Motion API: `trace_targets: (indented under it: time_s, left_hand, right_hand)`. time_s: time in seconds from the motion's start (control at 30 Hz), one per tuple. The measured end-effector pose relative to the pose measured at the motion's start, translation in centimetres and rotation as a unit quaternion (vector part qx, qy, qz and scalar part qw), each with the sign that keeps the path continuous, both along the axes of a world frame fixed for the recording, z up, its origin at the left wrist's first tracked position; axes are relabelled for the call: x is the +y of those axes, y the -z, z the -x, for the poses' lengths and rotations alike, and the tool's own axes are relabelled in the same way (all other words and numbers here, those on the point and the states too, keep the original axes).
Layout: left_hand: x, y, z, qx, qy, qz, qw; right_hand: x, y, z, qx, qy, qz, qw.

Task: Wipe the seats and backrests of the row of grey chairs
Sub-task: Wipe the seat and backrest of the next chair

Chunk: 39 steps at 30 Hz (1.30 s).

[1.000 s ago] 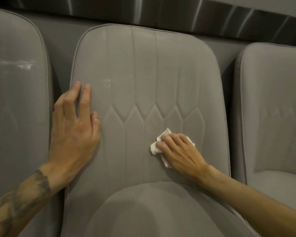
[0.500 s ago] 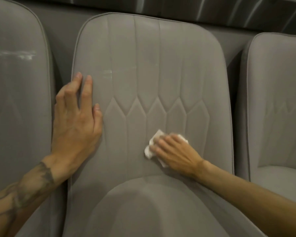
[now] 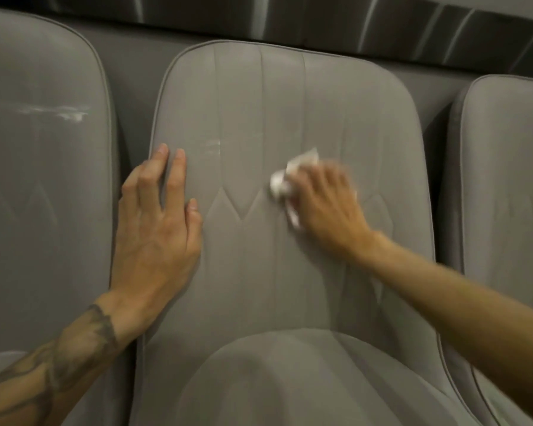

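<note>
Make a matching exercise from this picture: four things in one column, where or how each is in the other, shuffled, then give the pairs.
1 left hand
2 right hand
3 white wipe
4 left chair

A pale streaks on its backrest
B crumpled, partly under a hand
C flat on the middle chair's left edge
D on the wipe, blurred by motion

Pairs: 1-C, 2-D, 3-B, 4-A
</note>
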<state>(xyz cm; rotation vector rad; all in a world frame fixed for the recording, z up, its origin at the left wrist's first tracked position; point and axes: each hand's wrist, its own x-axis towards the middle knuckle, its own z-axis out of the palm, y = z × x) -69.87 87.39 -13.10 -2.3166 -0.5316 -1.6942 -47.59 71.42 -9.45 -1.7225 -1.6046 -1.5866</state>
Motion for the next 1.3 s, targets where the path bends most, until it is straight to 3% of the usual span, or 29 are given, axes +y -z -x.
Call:
trace_targets:
  time_s: [0.1,0.17,0.23,0.33,0.4,0.57,0.63,0.77,0.83,1.03,1.13,1.3]
  left_hand:
    - [0.2,0.0,0.0,0.001,-0.002,0.001,1.000]
    - [0.1,0.0,0.1,0.001,-0.001,0.002,1.000]
    - [0.0,0.0,0.1,-0.001,0.001,0.002,1.000]
    - [0.0,0.0,0.0,0.003,-0.004,0.003,1.000]
    - [-0.1,-0.1,0.0,0.005,-0.007,0.003,1.000]
    - [-0.1,-0.2,0.1,0.007,-0.016,-0.002,1.000]
    - [-0.1,-0.1,0.0,0.004,-0.019,-0.005,1.000]
    - [0.0,-0.2,0.1,0.008,-0.015,-0.005,1.000]
    - [-0.2,-0.2,0.1,0.008,-0.015,0.000,1.000]
    - [-0.1,-0.1,0.1,0.007,-0.013,-0.001,1.000]
    - [-0.1,-0.1,0.1,0.007,-0.013,0.004,1.000]
    - [-0.3,-0.1,0.2,0.013,-0.015,0.010,1.000]
  right_hand:
    - [3.7,-8.6,0.4,0.120,0.063,-0.180,0.974]
    - [5.0,-9.7,1.1,0.168,0.080,-0.234,0.954]
    - [4.7,-6.8,2.1,0.149,0.051,-0.197,0.968]
    - [2.7,-1.2,3.0,0.065,0.004,-0.056,0.996]
    - [2.5,-2.0,2.4,0.042,0.004,-0.029,0.999]
    - [6.4,-10.2,2.2,0.132,0.071,-0.204,0.967]
    - [6.7,-9.1,3.0,0.145,0.063,-0.206,0.966]
    - [4.4,-2.4,4.7,0.079,0.011,-0.066,0.995]
    - [3.9,-3.2,4.0,0.052,0.012,-0.037,0.998]
    - [7.0,-11.6,2.2,0.120,0.103,-0.194,0.968]
    - [6.1,-6.5,3.2,0.132,0.061,-0.189,0.971]
    - [1.4,5.3,3.8,0.030,0.008,0.028,0.999]
